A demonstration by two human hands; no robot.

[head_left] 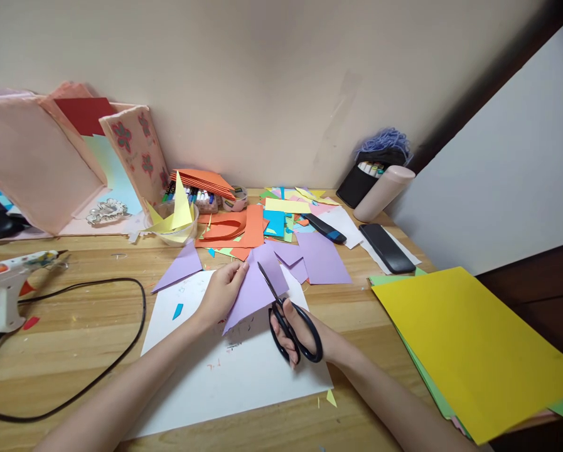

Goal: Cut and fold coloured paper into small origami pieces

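Observation:
My left hand (223, 290) pinches the left edge of a piece of purple paper (253, 290), held tilted above a white sheet (201, 389). In my right hand (288, 329) is a pair of black-handled scissors (312, 339), with fingers through the loops. The blades lie across the right part of the purple paper, pointing up and left; whether they are parted is hard to make out. Behind and beside lie more purple pieces, among them a large one (326, 258) on the right and a pointed one (181, 269) on the left.
A glue gun (3, 295) with a looping black cord lies left. Orange paper (253, 226), coloured scraps and a box cutter (326, 228) lie behind. A phone (387, 248), a pink bottle (383, 193) and yellow sheets (474, 351) are right. A bowl (177, 235) holds yellow paper.

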